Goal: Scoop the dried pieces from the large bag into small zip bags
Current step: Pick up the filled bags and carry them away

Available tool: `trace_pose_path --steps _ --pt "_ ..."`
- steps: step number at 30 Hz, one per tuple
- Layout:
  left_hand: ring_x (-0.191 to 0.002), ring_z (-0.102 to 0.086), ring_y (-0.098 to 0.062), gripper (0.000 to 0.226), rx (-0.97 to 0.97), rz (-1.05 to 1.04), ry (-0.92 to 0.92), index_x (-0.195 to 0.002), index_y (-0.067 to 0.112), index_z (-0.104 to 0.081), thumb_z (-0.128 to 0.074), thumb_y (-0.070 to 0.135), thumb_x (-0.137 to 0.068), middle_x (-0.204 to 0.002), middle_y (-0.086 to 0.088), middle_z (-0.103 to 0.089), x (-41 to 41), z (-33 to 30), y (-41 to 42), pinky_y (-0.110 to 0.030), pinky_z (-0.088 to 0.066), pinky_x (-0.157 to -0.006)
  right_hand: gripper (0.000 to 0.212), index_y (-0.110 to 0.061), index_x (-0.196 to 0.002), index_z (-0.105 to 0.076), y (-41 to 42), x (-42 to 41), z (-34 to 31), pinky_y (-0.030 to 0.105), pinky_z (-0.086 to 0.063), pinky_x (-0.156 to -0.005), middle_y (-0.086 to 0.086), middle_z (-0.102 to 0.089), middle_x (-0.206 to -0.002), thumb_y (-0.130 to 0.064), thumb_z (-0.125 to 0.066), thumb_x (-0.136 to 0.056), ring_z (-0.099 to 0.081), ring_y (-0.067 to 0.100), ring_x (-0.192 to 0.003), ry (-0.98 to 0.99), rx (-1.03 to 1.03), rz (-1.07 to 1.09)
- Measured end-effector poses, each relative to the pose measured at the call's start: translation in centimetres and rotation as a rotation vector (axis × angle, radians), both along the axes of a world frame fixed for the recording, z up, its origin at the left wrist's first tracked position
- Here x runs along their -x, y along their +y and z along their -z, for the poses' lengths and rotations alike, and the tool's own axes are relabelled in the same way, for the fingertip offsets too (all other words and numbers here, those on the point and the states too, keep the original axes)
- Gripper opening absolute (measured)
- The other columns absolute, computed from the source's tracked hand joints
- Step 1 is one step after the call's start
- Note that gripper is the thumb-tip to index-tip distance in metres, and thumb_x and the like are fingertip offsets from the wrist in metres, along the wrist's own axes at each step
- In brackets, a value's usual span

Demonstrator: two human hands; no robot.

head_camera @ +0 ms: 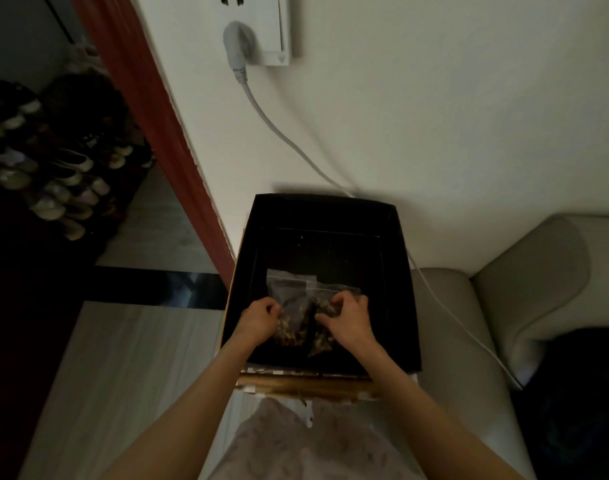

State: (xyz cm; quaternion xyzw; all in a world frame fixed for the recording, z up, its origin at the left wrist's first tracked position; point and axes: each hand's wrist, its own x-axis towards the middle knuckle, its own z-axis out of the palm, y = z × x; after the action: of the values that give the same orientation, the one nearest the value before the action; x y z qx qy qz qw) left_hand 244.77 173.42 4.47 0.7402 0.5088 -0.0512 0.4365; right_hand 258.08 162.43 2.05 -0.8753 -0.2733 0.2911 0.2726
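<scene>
Hands curled, left hand (pixel 259 318) pinching the left zip bag (pixel 291 313), right hand (pixel 346 318) gripping the right zip bag (pixel 322 337), both bags lying side by side between the hands, near the front edge of a black box (pixel 316 213).

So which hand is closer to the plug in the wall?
Left. The left hand sits below the plug, only slightly to its right; the right hand is farther right.

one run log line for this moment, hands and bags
left hand: grips left zip bag | right hand: grips right zip bag | both bags in black box
</scene>
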Motion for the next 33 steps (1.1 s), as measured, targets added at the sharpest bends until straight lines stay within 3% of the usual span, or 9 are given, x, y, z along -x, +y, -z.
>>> trace_pose_path --steps 3,7,11,14,16,22,25,28,33 --pt "-0.087 -0.054 -0.019 0.028 0.049 -0.008 0.03 -0.109 0.005 -0.059 -0.043 0.025 -0.097 -0.098 -0.01 -0.06 0.0 0.1 0.1 -0.023 -0.037 -0.07 0.043 -0.015 -0.117 -0.056 -0.3 -0.4 -0.2 0.024 -0.037 -0.095 0.008 -0.039 -0.125 -0.036 -0.069 -0.083 -0.05 0.024 -0.112 0.019 0.013 -0.022" --pt "-0.1 -0.056 -0.024 0.038 0.099 0.007 0.061 -0.119 0.002 -0.053 -0.041 0.031 -0.097 -0.113 -0.014 -0.059 -0.4 -1.0 -0.4 -0.025 -0.039 -0.074 0.036 -0.012 -0.118 -0.061 -1.0 -1.7 -1.9 0.023 -0.043 -0.089 0.006 -0.059 -0.119 -0.033 -0.062 -0.089 -0.055 0.02 -0.112 0.116 0.002 -0.091" --pt "-0.112 -0.055 -0.023 0.041 -0.09 -0.056 -0.118 -0.133 0.01 -0.042 -0.045 0.027 -0.096 -0.124 -0.009 -0.056 0.6 -4.0 -1.5 -0.026 -0.043 -0.084 0.024 -0.019 -0.113 -0.064 -2.1 -3.1 -5.1 0.022 -0.041 -0.087 -0.006 -0.06 -0.108 -0.031 -0.056 -0.093 -0.055 0.011 -0.104 0.279 -0.1 -0.083" --pt "-0.097 -0.062 -0.008 0.02 -0.18 -0.188 -0.398 -0.112 0.025 -0.058 -0.046 0.023 -0.095 -0.106 0.003 -0.066 3.3 -6.3 -3.5 -0.024 -0.05 -0.083 0.01 -0.024 -0.093 -0.065 -2.7 -2.9 -7.5 0.027 -0.051 -0.084 -0.002 -0.067 -0.101 -0.024 -0.055 -0.094 -0.063 0.014 -0.098 0.501 -0.324 0.067" --pt "-0.087 -0.064 -0.001 0.019 -0.186 -0.281 -0.528 -0.1 0.033 -0.059 -0.046 0.021 -0.095 -0.093 0.008 -0.067 5.8 -7.6 -5.6 -0.02 -0.052 -0.078 0.012 -0.02 -0.096 -0.067 -3.3 -2.3 -8.6 0.023 -0.054 -0.074 0.002 -0.07 -0.093 -0.022 -0.055 -0.094 -0.067 0.015 -0.09 0.55 -0.417 0.071" --pt "-0.073 -0.065 -0.004 0.021 -0.269 -0.719 -0.557 -0.092 0.023 -0.063 -0.046 0.012 -0.093 -0.082 -0.001 -0.069 13.4 -6.8 -13.7 -0.016 -0.053 -0.065 0.017 -0.013 -0.098 -0.068 -5.4 0.4 -8.9 0.022 -0.056 -0.065 0.006 -0.072 -0.086 -0.017 -0.051 -0.094 -0.069 0.017 -0.081 0.664 -0.507 -0.036" --pt "-0.07 -0.066 -0.01 0.023 -0.284 -0.995 -0.542 -0.088 0.018 -0.065 -0.045 0.006 -0.094 -0.078 -0.003 -0.069 15.7 -5.1 -18.8 -0.018 -0.053 -0.063 0.02 -0.015 -0.099 -0.068 -6.1 1.8 -8.9 0.026 -0.056 -0.067 0.005 -0.071 -0.088 -0.026 -0.053 -0.091 -0.069 0.018 -0.082 0.682 -0.475 -0.208" --pt "-0.067 -0.065 -0.015 0.026 -0.302 -1.252 -0.554 -0.085 0.015 -0.065 -0.044 0.003 -0.094 -0.077 -0.006 -0.069 16.8 -3.5 -24.7 -0.02 -0.053 -0.06 0.023 -0.019 -0.095 -0.07 -6.8 3.3 -9.0 0.027 -0.056 -0.067 0.006 -0.071 -0.085 -0.033 -0.055 -0.085 -0.068 0.019 -0.079 0.715 -0.393 -0.44" --pt "-0.064 -0.064 -0.018 0.025 -0.349 -1.69 -0.569 -0.085 0.013 -0.065 -0.043 0.005 -0.095 -0.075 -0.01 -0.068 16.3 -1.0 -35.2 -0.016 -0.05 -0.056 0.019 -0.013 -0.096 -0.068 -7.7 7.0 -7.6 0.033 -0.052 -0.068 0.005 -0.072 -0.079 -0.017 -0.049 -0.095 -0.067 0.021 -0.076 0.698 -0.142 -0.719"
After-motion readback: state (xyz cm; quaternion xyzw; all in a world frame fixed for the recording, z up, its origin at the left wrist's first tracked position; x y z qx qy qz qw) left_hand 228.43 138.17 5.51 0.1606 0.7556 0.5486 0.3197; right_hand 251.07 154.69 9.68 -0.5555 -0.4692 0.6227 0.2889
